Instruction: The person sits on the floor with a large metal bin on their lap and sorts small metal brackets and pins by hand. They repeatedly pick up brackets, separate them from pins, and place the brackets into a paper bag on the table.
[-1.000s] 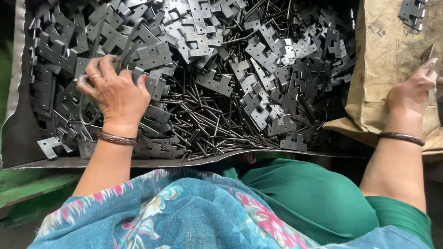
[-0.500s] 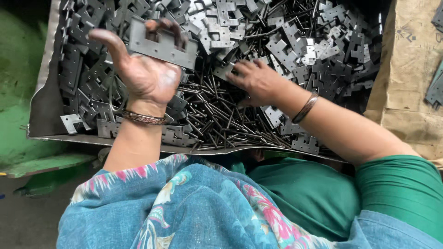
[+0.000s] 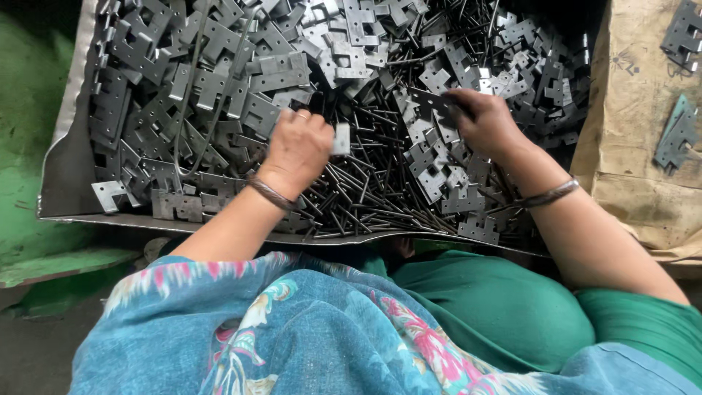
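Cloth fills the near edge: a blue floral garment [image 3: 307, 336] over the person's lap, with green fabric [image 3: 497, 307] to its right. Just beyond it runs the front lip of a wide metal tray [image 3: 73, 183], heaped with grey stamped hinge plates [image 3: 197, 95] and, toward its middle, a dark drift of thin metal pins [image 3: 365, 197].

The left hand [image 3: 296, 150] hovers over the pins near the tray's middle, back of the hand up, a bangle [image 3: 272, 195] at the wrist and a ring on one finger. Its fingers [image 3: 311, 121] are curled inward, clenched around a small pale plate [image 3: 341, 138] that sticks out on the thumb side; only the plate's outer end shows, the rest is hidden under the knuckles.

The right hand [image 3: 486, 124] lies a little farther in and to the right, also wearing a bangle [image 3: 548, 194]. Its fingers [image 3: 461, 102] pinch the edge of a dark flat hinge plate [image 3: 431, 102], which juts out leftward from the fingertips and lies just above the heap; whether it still touches the pieces beneath I cannot tell.

The two held plates are near each other but apart, with pins between them. To the right of the tray lies brown sacking [image 3: 643, 146] carrying a few more grey plates [image 3: 676, 135]. Left of the tray is a green painted surface [image 3: 29, 146].
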